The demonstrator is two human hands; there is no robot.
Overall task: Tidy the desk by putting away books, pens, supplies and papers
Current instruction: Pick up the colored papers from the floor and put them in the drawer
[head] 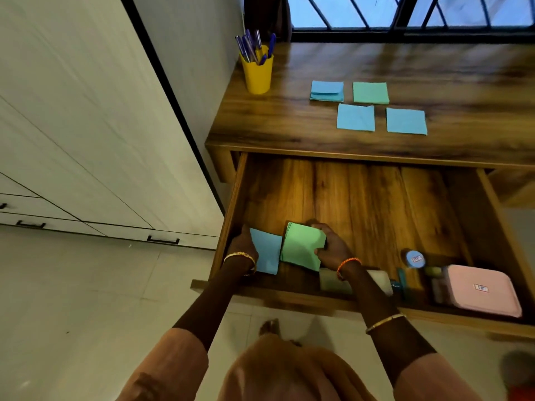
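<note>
The wooden drawer (376, 198) under the desk stands pulled out. In its front left corner my left hand (242, 246) holds a blue paper pad (267, 253) at its left edge. Beside it, my right hand (330, 250) grips a green paper pad (301, 246), thumb under its near edge, the pad tilted against the blue one. On the desk top (434, 70) lie three blue pads (327, 91) (355, 117) (406, 121) and a green pad (370, 93). A yellow cup (257, 73) with several blue pens stands at the desk's back left corner.
At the drawer's front right lie a pink case (483, 290), a small round blue tin (415, 259), a teal object (402, 280) and pale pads (335, 280). White cabinets (86, 140) fill the left. A barred window (405, 13) sits behind the desk.
</note>
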